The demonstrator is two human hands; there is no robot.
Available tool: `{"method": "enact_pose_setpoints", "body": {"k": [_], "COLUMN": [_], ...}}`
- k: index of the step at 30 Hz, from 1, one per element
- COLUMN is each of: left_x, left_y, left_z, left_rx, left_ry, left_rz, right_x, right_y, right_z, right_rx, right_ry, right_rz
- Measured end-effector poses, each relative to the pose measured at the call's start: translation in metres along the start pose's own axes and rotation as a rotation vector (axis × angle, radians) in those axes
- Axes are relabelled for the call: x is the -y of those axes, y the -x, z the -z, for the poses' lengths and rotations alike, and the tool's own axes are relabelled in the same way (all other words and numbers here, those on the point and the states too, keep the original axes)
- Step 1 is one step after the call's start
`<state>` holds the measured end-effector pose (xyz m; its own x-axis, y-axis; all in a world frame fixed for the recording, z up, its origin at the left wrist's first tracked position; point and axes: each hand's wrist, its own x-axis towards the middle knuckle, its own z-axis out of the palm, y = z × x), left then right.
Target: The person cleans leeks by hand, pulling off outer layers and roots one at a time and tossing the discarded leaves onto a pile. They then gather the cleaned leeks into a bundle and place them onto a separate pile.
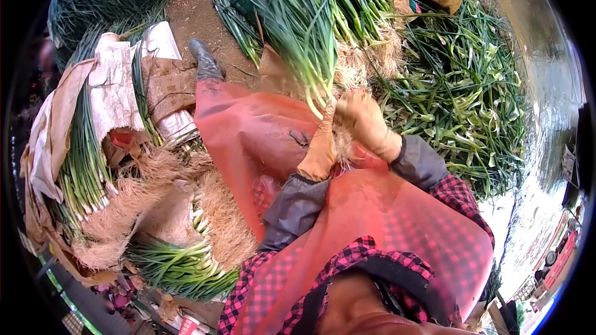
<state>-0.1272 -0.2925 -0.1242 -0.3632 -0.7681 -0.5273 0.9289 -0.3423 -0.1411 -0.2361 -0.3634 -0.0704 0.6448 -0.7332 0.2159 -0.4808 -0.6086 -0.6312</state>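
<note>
My left hand point(321, 144), in a tan glove, is closed round the white stalks of a bunch of green onions point(318, 77). Their long green leaves point away from me and overlap the heap beyond. Pale stringy roots point(343, 147) hang beside the glove, over my red see-through apron point(261, 118). Right next to the held stalks is my right hand point(366, 123), also gloved, its fingers smeared by motion. Past both hands lies a large pile of green onions point(285, 0), with a mat of roots point(351, 65) at its near end.
Loose stripped leaves point(459, 99) cover the ground on the right, beside a wet strip point(549, 74). Bundled green onions point(87, 155) lie at left with paper sheets point(115, 84). Another bundle point(180, 267) is nearer me. My boot point(206, 60) rests on brown ground point(192, 15).
</note>
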Motion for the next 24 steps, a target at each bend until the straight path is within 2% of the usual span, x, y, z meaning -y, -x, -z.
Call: {"method": "enact_pose_setpoints", "body": {"k": [1,3,4,5,7,8,9,10,11,13,14,15,16,17,19,21,22,23,24], "left_x": [0.009,-0.013,-0.026,-0.036,-0.085,-0.095,-0.122,-0.120,-0.124,-0.132,-0.116,-0.107,-0.101,-0.095,-0.079,-0.054,-0.041,-0.028,-0.013], "left_y": [0.021,0.011,0.030,0.043,0.066,0.083,0.086,0.085,0.079,0.062,0.061,0.062,0.065,0.067,0.062,0.052,0.042,0.031,0.021], "left_z": [-0.083,-0.028,-0.042,-0.078,-0.090,-0.116,-0.112,-0.124,-0.123,-0.119,-0.131,-0.127,-0.121,-0.114,-0.092,-0.081,-0.070,-0.060,-0.055], "left_rx": [-0.354,-0.106,-0.025,-0.033,0.297,0.287,0.258,0.260,0.258,0.039,-0.149,-0.150,-0.084,-0.016,-0.115,-0.165,-0.173,-0.179,-0.243], "left_ry": [-0.013,-0.323,-0.500,-0.250,-0.084,-0.174,-0.188,-0.245,-0.248,-0.464,-0.470,-0.472,-0.463,-0.452,-0.400,-0.250,-0.228,-0.211,-0.138], "left_rz": [-0.115,-0.163,-0.292,-0.490,-0.521,-0.625,-0.730,-0.757,-0.759,-0.858,-0.881,-0.882,-0.787,-0.690,-0.717,-0.656,-0.612,-0.569,-0.494], "right_x": [0.008,0.014,0.007,-0.005,-0.052,-0.072,-0.092,-0.102,-0.096,-0.122,-0.134,-0.143,-0.146,-0.157,-0.160,-0.137,-0.142,-0.144,-0.136], "right_y": [0.001,0.004,0.002,0.001,-0.013,-0.023,-0.030,-0.043,-0.063,-0.077,-0.085,-0.092,-0.097,-0.089,-0.076,-0.057,-0.043,-0.032,-0.022], "right_z": [0.005,0.025,0.036,0.046,0.053,0.040,0.020,-0.004,-0.019,-0.090,-0.101,-0.109,-0.113,-0.102,-0.062,-0.010,0.001,0.008,0.017], "right_rx": [0.047,-0.010,-0.056,-0.099,-0.310,-0.294,-0.283,-0.167,0.114,0.178,0.176,0.315,0.453,0.330,-0.048,-0.388,-0.468,-0.438,-0.288], "right_ry": [0.005,-0.321,-0.528,-0.736,-0.233,-0.065,0.101,0.181,0.215,0.405,0.404,0.451,0.495,0.341,0.279,0.234,0.295,0.140,-0.392], "right_rz": [0.076,0.035,-0.133,-0.311,-0.251,-0.290,-0.326,-0.302,-0.394,-0.295,-0.292,-0.422,-0.554,-0.458,-0.381,-0.467,-0.454,-0.477,-0.619]}}
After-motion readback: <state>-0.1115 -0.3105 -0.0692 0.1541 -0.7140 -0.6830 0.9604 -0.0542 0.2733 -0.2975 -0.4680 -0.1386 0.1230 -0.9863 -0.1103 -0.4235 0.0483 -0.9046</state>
